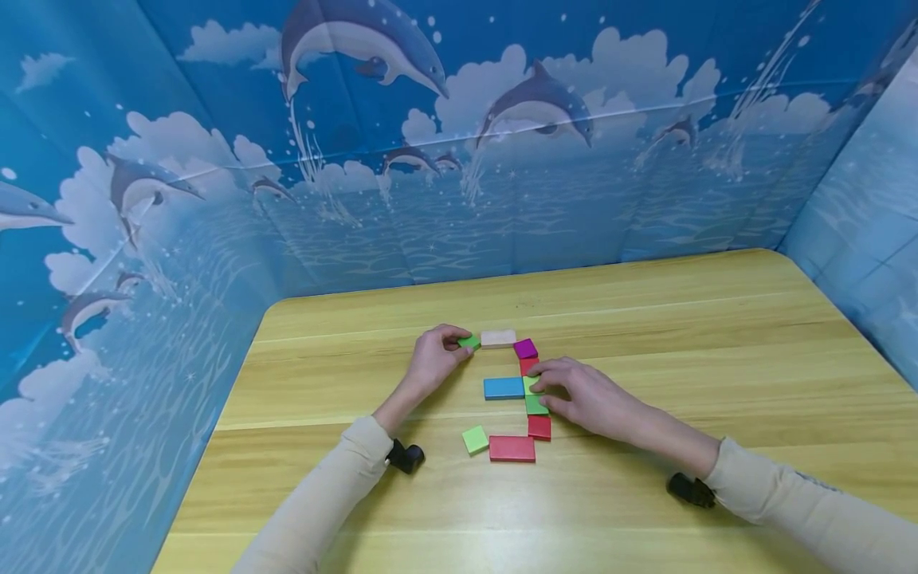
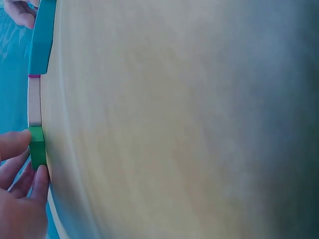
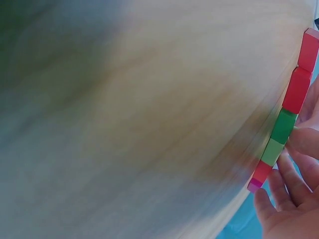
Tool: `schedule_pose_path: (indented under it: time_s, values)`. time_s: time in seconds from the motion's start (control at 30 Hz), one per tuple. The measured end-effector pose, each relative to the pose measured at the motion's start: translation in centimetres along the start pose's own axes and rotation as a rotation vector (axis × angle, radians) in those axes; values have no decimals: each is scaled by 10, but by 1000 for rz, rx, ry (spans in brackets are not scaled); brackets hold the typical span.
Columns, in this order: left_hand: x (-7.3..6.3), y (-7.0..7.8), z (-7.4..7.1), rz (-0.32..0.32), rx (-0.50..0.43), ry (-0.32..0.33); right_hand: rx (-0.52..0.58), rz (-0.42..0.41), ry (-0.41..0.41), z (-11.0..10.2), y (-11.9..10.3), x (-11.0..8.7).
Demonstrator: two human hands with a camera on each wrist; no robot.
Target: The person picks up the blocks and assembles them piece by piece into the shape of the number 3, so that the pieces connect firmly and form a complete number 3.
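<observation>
My left hand (image 1: 435, 356) pinches a green block (image 1: 470, 342) between thumb and fingers, just left of a pale wooden block (image 1: 498, 339). In the left wrist view the green block (image 2: 37, 144) meets the end of the pale block (image 2: 34, 101). My right hand (image 1: 584, 395) rests its loosely bent fingers along a column of blocks, touching a light green block (image 1: 531, 383) and a darker green block (image 1: 536, 405). Above these are a red block (image 1: 528, 366) and a magenta block (image 1: 526, 348); below is another red block (image 1: 539, 428).
A blue block (image 1: 504, 388) juts left from the column. At the near end lies a long red block (image 1: 512, 449), with a loose, turned light green block (image 1: 475, 440) beside it. The wooden table (image 1: 645, 319) ends at a dolphin-print cloth (image 1: 459, 215).
</observation>
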State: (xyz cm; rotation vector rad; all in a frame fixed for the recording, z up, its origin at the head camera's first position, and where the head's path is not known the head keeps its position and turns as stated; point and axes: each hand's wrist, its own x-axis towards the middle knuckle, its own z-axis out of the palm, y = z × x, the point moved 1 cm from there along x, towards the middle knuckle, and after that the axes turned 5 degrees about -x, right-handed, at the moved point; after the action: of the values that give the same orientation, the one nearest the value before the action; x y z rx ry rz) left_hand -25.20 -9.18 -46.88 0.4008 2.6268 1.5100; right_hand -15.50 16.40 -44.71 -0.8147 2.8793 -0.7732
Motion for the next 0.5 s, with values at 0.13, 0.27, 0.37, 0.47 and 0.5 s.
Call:
schedule_pose_path:
  time_s: [0.13, 0.27, 0.37, 0.47, 0.5]
  values:
    - [0, 0, 0, 3, 2, -2, 0, 4, -1, 0, 0, 0]
    - [0, 0, 0, 1, -6, -4, -2, 10, -2, 1, 0, 0]
    - [0, -1, 1, -3, -13, -5, -8, 12, -6, 0, -1, 1]
    - [0, -1, 1, -4, -21, -4, -25, 3, -12, -1, -1, 4]
    - [0, -1, 1, -3, -24, -4, -34, -2, -15, -2, -2, 4]
